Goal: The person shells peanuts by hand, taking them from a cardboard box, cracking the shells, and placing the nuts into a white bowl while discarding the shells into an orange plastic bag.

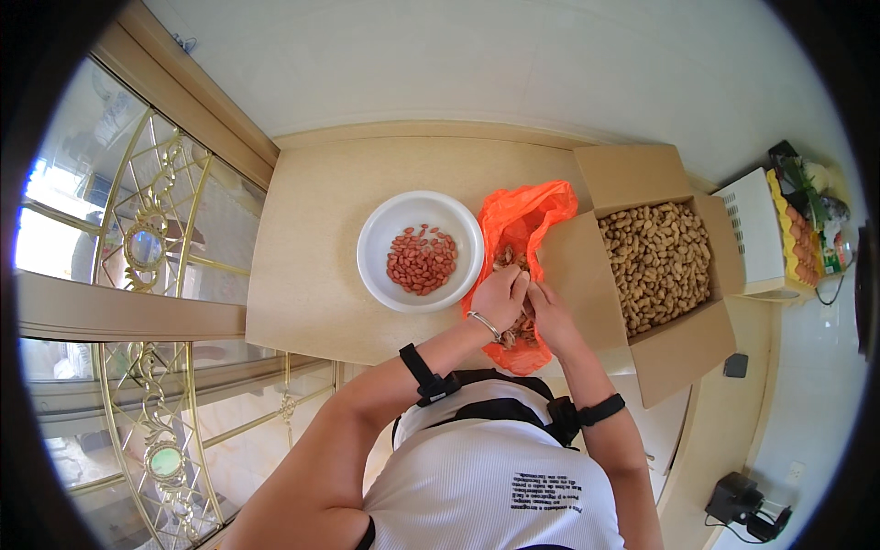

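My left hand [500, 297] and my right hand [550, 317] meet over an orange plastic bag [507, 212], fingertips together. Whatever lies between the fingers is hidden, too small to make out. Broken peanut shells [520, 333] lie in the bag, below and around both hands. To the left of the bag stands a white bowl [372, 221] with shelled, red-skinned peanuts [421, 265] on its bottom. On the right, an open cardboard box [584, 271] is filled with unshelled peanuts [656, 265].
Everything rests on a light wooden tabletop [309, 275] against a wall. Beyond the box are a white appliance [753, 227] and a yellow tray of eggs [801, 240]. Glass doors with gold metalwork [144, 247] stand at the left. The box flaps spread outward beside my right forearm.
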The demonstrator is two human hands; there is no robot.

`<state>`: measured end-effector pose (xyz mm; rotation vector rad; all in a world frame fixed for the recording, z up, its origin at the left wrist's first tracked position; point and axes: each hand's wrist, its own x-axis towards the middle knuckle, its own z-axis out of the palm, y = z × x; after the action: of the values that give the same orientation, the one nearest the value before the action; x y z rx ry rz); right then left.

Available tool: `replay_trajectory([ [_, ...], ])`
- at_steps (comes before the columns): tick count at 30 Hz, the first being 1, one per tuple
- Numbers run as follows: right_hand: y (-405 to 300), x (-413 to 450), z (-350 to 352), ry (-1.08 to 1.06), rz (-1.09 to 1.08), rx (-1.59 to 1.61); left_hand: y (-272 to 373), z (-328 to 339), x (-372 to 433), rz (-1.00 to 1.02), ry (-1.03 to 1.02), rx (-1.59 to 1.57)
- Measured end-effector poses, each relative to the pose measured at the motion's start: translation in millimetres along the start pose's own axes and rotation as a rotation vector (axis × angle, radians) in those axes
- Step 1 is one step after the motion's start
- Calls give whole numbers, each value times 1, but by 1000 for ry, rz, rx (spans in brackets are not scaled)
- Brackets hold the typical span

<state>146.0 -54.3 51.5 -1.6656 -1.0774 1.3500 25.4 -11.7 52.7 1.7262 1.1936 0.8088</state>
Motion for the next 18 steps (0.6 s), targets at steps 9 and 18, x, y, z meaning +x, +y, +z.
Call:
replay_trajectory([
  [9, -12, 3, 13, -1, 85, 173, 13, -11, -2, -26, 20, 130],
  [18, -17, -1, 4, -25, 111, 455, 1, -12, -1, 59, -50, -16],
])
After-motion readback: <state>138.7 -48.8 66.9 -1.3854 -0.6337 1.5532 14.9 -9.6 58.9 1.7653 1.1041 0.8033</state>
